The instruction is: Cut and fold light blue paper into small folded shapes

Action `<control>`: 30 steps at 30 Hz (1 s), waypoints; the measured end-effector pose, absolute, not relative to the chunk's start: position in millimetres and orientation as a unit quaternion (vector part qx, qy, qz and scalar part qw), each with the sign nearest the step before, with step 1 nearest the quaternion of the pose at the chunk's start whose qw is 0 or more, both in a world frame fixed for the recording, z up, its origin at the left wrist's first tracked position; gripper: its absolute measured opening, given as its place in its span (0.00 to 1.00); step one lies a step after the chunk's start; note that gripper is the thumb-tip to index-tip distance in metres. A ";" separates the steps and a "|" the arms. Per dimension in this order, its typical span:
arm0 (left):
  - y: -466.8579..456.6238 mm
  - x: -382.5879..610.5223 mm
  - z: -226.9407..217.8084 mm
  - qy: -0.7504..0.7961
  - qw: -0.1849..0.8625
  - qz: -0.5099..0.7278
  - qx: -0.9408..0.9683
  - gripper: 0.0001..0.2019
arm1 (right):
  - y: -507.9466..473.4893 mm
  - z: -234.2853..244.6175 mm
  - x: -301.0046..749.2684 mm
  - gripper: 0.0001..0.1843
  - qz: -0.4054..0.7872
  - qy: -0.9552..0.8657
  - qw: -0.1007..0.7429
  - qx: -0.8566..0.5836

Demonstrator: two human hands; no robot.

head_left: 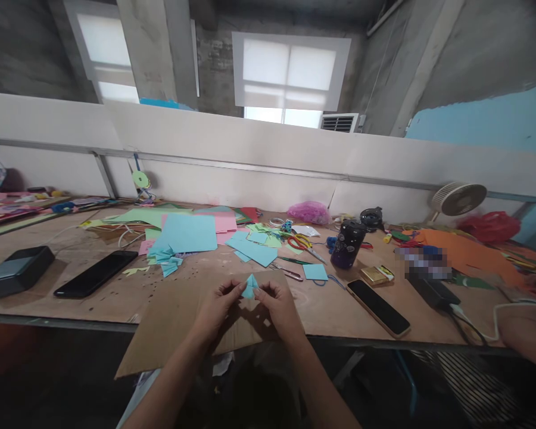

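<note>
Between my two hands a small piece of light blue folded paper (pixel 250 287) is held up, its pointed tip facing away from me. My left hand (pixel 226 299) pinches its left side between thumb and fingers. On the other side my right hand (pixel 274 300) pinches the right edge the same way. Both hands are over a brown cardboard sheet (pixel 170 319) at the table's front edge. A small blue square of paper (pixel 315 272) lies to the right, near a pair of tweezers (pixel 290 273). Several folded blue pieces (pixel 165 260) are heaped at the left.
Large blue sheets (pixel 190 232) and other coloured paper cover the back. Scissors (pixel 311 251), a dark tumbler (pixel 347 244) and a phone (pixel 378 308) stand or lie to the right. Another phone (pixel 96 274) lies left. Another person's arm (pixel 529 328) rests at the far right.
</note>
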State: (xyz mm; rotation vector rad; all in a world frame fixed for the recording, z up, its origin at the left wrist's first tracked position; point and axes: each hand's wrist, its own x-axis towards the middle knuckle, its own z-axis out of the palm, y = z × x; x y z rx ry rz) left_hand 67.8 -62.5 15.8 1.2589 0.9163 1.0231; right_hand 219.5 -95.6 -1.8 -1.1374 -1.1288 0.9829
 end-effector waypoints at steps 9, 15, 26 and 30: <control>-57.3 67.0 10.7 0.411 0.599 0.415 0.548 0.17 | -91.8 -9.4 222.0 0.14 0.406 -0.474 0.615 -0.482; -61.7 68.1 19.8 0.405 0.621 0.442 0.506 0.15 | -94.2 -3.4 220.6 0.17 0.440 -0.495 0.584 -0.469; -67.9 68.6 24.0 0.411 0.618 0.439 0.506 0.15 | -96.5 -5.2 221.8 0.15 0.407 -0.508 0.583 -0.487; -64.1 67.6 19.8 0.411 0.615 0.427 0.519 0.15 | -97.1 -5.1 221.7 0.15 0.396 -0.511 0.576 -0.501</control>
